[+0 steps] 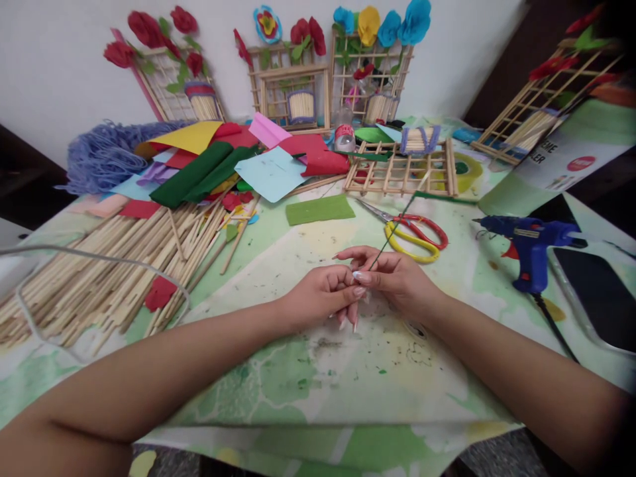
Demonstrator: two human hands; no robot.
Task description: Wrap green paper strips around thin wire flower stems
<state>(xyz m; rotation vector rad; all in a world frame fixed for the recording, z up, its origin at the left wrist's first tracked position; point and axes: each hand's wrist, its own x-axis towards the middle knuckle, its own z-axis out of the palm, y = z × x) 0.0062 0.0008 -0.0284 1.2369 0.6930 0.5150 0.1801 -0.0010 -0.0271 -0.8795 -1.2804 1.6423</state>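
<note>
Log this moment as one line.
right hand: fingers on green stem | left hand: fingers meeting the right's | scissors: lying beyond hands | glue gun: lying right of scissors

The thin stem is dark green, and the paper strip is of lighter green. The scissors have one red handle and one yellow. The glue gun is blue, the yarn is bluish purple, and the tabletop shows patches of pale green, white and soft yellow.
</note>
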